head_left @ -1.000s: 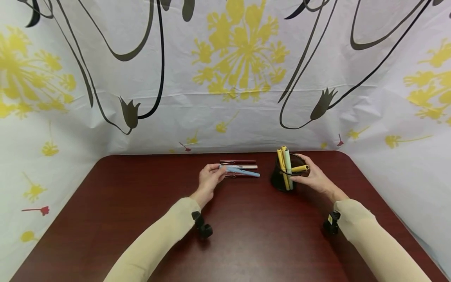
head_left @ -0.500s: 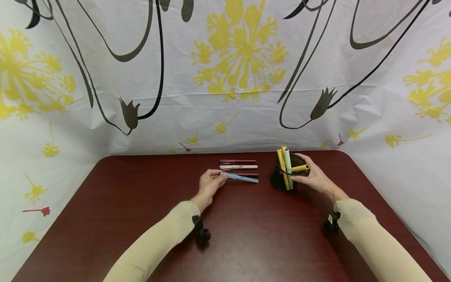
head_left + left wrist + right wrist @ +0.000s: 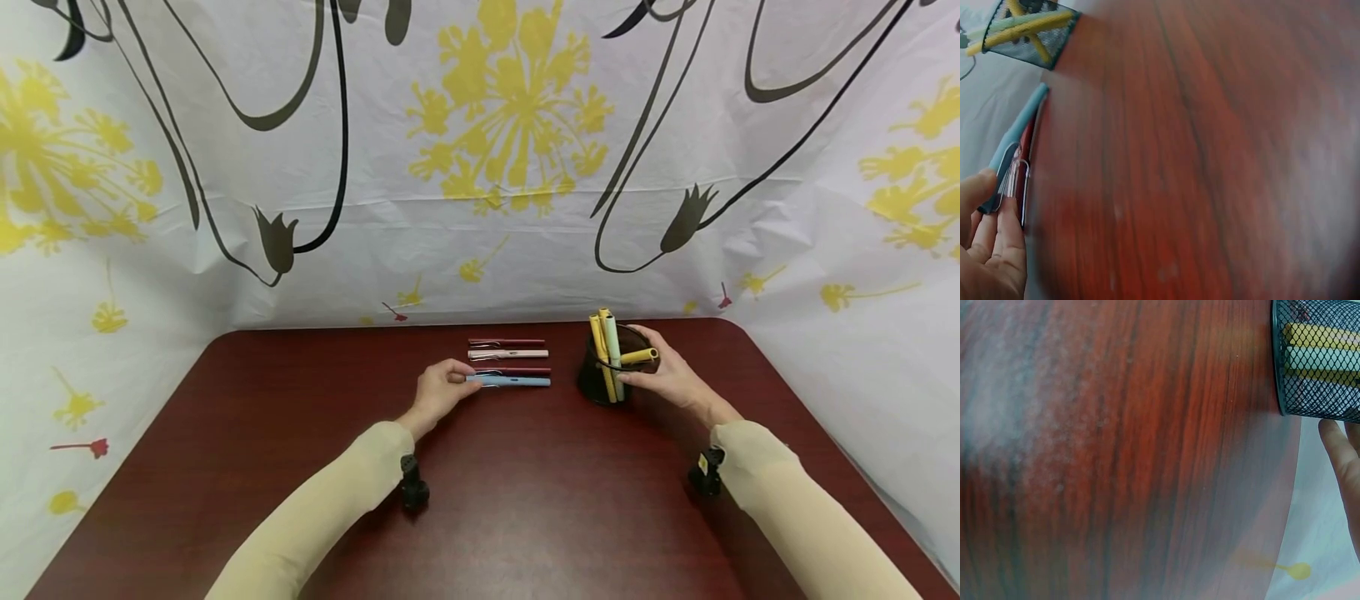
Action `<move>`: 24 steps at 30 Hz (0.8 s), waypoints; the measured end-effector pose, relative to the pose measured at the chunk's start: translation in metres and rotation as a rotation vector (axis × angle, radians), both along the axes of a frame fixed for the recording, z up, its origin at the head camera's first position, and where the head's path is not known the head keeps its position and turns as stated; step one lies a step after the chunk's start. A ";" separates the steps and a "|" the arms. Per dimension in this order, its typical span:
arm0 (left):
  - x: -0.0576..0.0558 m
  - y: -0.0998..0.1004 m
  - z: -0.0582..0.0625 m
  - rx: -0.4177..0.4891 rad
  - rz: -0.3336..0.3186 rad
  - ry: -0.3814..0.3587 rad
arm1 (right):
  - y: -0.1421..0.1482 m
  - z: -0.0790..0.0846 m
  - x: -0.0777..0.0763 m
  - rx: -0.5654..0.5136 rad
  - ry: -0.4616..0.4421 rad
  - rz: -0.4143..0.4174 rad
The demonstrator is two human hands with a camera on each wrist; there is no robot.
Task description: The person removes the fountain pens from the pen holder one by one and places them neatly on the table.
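Observation:
In the head view, my left hand [image 3: 438, 392] pinches the clip end of a light blue pen [image 3: 525, 382], thumb on the barrel. The pen lies level in front of a row: a dark red pen [image 3: 517, 370], a white pen [image 3: 517, 354] and another dark red pen [image 3: 517, 342] at the back. From the left wrist, the blue pen [image 3: 1019, 122] overlaps a dark red one [image 3: 1026, 144]. My right hand [image 3: 675, 379] grips a black mesh pen holder [image 3: 590, 385] by its right side. Inside it stand several yellow pens [image 3: 598, 340] and a pale green one [image 3: 613, 342].
One yellow pen [image 3: 637, 357] leans out over the holder's right rim. The dark red-brown wooden table [image 3: 555, 483] ends at a white flowered cloth [image 3: 420, 250] hanging behind and at both sides. A small black camera is strapped to each wrist.
My left hand has brought the blue pen toward me, from over the white pen to the front of the row, and turned it parallel with the others. The right hand stays on the holder.

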State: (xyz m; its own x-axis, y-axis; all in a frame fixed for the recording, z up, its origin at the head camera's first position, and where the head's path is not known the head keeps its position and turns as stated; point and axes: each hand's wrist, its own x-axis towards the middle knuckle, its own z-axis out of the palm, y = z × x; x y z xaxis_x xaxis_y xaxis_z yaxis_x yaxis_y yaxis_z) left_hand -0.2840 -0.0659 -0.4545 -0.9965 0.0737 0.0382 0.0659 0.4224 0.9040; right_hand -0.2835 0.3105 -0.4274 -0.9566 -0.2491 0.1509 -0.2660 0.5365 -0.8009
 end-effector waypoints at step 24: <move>-0.010 -0.006 -0.003 -0.300 -0.187 0.209 | 0.002 -0.001 -0.001 -0.001 0.004 0.005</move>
State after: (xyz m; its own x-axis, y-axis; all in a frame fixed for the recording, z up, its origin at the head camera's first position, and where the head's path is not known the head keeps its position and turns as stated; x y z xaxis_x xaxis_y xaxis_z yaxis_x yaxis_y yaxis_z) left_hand -0.2943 -0.0715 -0.4574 -0.9380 0.2913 0.1878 0.3357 0.6284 0.7018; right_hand -0.2845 0.3121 -0.4284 -0.9547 -0.2542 0.1549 -0.2721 0.5342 -0.8004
